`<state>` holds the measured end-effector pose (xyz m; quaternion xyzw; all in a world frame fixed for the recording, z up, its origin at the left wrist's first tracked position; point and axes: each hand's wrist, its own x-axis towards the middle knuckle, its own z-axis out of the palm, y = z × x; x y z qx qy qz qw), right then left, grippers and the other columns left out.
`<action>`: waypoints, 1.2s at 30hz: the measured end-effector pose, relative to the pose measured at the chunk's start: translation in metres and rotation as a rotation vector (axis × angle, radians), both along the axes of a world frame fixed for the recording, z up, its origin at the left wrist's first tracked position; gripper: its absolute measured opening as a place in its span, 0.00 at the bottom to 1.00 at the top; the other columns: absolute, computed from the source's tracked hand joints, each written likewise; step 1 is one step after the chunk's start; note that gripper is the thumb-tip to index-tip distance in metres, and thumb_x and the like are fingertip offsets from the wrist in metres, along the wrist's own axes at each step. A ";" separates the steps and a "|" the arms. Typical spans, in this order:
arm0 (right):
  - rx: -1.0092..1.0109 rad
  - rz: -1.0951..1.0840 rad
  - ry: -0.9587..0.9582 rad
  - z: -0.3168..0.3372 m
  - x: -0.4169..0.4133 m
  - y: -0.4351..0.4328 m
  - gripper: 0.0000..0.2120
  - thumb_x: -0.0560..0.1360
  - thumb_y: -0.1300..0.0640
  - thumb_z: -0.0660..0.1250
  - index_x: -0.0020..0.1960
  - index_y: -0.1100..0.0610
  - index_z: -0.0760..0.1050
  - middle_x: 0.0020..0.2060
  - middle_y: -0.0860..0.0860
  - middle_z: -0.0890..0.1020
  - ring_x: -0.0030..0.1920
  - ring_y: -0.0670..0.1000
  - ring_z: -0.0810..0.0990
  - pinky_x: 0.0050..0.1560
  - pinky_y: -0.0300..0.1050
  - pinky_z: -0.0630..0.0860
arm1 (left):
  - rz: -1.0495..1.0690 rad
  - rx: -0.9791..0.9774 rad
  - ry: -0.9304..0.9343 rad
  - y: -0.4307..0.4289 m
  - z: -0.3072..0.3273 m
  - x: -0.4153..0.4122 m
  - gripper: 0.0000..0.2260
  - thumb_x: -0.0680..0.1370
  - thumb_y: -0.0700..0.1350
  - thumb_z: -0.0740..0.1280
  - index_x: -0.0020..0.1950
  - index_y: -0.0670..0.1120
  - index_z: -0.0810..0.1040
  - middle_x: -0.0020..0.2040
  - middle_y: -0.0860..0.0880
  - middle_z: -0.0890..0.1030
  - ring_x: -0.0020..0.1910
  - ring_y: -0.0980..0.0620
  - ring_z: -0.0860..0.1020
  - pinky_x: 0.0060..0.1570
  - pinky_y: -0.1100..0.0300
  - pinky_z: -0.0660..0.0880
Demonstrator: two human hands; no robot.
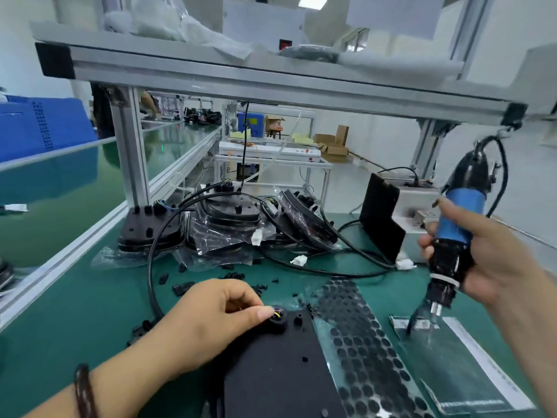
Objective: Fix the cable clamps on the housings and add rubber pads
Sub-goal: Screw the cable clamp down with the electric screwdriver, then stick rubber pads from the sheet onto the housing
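Observation:
A flat black housing lies on the green mat in front of me. My left hand rests on its upper left corner and pinches a small black cable clamp where coloured wires enter. My right hand grips a blue and black electric screwdriver, tip down, over a silvery bag to the right of the housing. A sheet of round black rubber pads lies between the housing and the bag. Loose black clamps and screws are scattered beyond my left hand.
Stacked black housings in plastic bags with cables and white connectors fill the back of the mat. An aluminium frame post stands at the left, its shelf overhead. A black bracket leans against a grey box at the right.

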<state>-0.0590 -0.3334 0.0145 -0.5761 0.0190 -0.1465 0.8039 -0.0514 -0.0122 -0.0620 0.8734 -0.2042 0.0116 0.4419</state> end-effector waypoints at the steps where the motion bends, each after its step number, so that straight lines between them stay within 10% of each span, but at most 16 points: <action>1: 0.018 0.007 0.024 -0.007 0.000 -0.006 0.11 0.64 0.52 0.70 0.42 0.55 0.73 0.31 0.52 0.72 0.26 0.51 0.78 0.23 0.38 0.75 | 0.000 -0.031 0.025 0.000 0.000 0.000 0.10 0.67 0.61 0.70 0.38 0.55 0.82 0.35 0.55 0.82 0.32 0.63 0.75 0.36 0.70 0.72; 20: 0.103 -0.071 0.083 -0.054 0.026 -0.040 0.25 0.65 0.40 0.70 0.48 0.60 0.70 0.27 0.56 0.79 0.35 0.57 0.85 0.32 0.48 0.82 | 0.051 -0.010 0.077 -0.001 0.006 -0.006 0.05 0.69 0.58 0.72 0.40 0.58 0.84 0.38 0.59 0.84 0.37 0.63 0.80 0.40 0.70 0.74; 28: 0.002 -0.262 0.172 -0.047 0.023 -0.043 0.30 0.61 0.33 0.71 0.47 0.57 0.72 0.34 0.53 0.77 0.29 0.52 0.78 0.29 0.44 0.80 | 0.042 0.142 0.073 -0.002 0.030 0.007 0.17 0.75 0.59 0.65 0.64 0.61 0.74 0.50 0.64 0.80 0.47 0.75 0.75 0.44 0.81 0.68; 36: -0.483 -0.598 0.235 -0.054 0.018 -0.041 0.43 0.55 0.18 0.61 0.46 0.56 0.71 0.48 0.62 0.78 0.46 0.63 0.80 0.50 0.61 0.77 | 0.054 -0.289 0.709 -0.061 0.056 0.059 0.14 0.79 0.36 0.62 0.65 0.38 0.72 0.62 0.39 0.76 0.59 0.48 0.77 0.59 0.57 0.76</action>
